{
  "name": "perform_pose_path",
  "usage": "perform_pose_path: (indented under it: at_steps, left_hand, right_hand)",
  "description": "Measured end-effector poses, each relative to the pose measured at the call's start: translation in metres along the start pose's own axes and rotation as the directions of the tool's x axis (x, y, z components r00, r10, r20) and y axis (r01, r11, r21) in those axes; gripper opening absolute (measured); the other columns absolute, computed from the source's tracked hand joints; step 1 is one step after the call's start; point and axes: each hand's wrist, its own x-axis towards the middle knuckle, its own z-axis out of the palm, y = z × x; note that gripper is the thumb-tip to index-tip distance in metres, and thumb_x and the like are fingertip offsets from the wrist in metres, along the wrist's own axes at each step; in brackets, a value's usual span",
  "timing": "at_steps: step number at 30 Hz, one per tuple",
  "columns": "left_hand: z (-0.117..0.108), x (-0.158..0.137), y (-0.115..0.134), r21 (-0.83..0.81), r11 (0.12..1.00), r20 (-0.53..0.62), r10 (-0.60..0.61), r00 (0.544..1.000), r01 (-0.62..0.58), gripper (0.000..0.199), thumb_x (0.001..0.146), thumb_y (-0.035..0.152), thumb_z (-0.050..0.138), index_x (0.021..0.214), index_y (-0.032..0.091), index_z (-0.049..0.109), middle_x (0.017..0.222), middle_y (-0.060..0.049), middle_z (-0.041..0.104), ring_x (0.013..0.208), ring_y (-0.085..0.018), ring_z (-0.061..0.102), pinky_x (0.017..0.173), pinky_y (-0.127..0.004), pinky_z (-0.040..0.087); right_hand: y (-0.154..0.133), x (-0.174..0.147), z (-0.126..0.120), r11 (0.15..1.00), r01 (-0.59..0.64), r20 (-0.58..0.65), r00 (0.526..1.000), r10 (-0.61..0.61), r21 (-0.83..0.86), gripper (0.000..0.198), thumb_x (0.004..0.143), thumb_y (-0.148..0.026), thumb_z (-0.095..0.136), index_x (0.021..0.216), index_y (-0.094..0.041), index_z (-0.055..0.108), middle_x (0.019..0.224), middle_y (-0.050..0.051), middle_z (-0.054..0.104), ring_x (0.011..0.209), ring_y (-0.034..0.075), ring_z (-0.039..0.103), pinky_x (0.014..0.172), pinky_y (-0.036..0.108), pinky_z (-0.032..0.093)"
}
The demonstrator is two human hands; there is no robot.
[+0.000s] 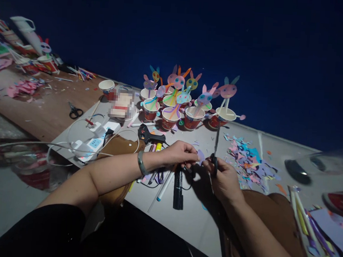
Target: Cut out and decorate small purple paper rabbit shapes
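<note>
Over the front of the table, my left hand pinches a small piece of purple paper. A bracelet circles that wrist. Just to its right, my right hand has its fingers closed around the dark handles of scissors, whose blades point up and away from me. The paper piece sits between the two hands. Beneath and near them lie a thick black marker and a white pen with a blue end. A black glue gun lies left of my hands.
Several red paper cups with paper rabbit figures stand at the back. Paper scraps are piled to the right. A power strip with cables, and other scissors, lie to the left. A brown cloth-like item is at the lower right.
</note>
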Motion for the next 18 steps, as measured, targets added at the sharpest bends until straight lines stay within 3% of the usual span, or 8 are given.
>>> perform_pose_path:
  at_steps: [5, 12, 18]
  left_hand:
    - [0.000, 0.004, -0.010, -0.107, 0.993, -0.046, 0.042, 0.998, -0.046, 0.036, 0.067, 0.040, 0.079, 0.074, 0.012, 0.058, 0.059, 0.005, 0.055, 0.051, -0.004, 0.053, 0.045, -0.016, 0.036]
    - [0.002, 0.007, -0.017, -0.193, 0.981, -0.041, 0.010, 0.999, -0.018, 0.041, 0.066, 0.045, 0.081, 0.078, 0.010, 0.063, 0.060, 0.001, 0.063, 0.051, -0.005, 0.057, 0.053, -0.018, 0.045]
    - [0.006, 0.009, -0.020, -0.229, 0.973, -0.066, 0.018, 0.998, -0.033, 0.034, 0.069, 0.037, 0.080, 0.077, 0.010, 0.062, 0.056, 0.000, 0.063, 0.049, -0.006, 0.059, 0.053, -0.018, 0.047]
  right_hand:
    - [-0.001, 0.000, 0.001, 1.000, 0.023, -0.035, 0.999, -0.022, 0.019, 0.036, 0.061, -0.047, 0.082, 0.057, -0.021, 0.056, 0.057, -0.002, 0.051, 0.055, 0.012, 0.043, 0.054, 0.026, 0.040]
    - [0.000, 0.000, 0.003, 0.999, 0.033, -0.077, 0.997, -0.032, 0.014, 0.035, 0.059, -0.047, 0.082, 0.058, -0.021, 0.059, 0.058, -0.002, 0.053, 0.056, 0.012, 0.043, 0.053, 0.026, 0.039]
    - [-0.004, -0.001, 0.005, 0.998, 0.014, -0.076, 0.997, -0.009, 0.055, 0.033, 0.058, -0.043, 0.084, 0.056, -0.021, 0.058, 0.058, -0.002, 0.052, 0.058, 0.012, 0.044, 0.055, 0.026, 0.041]
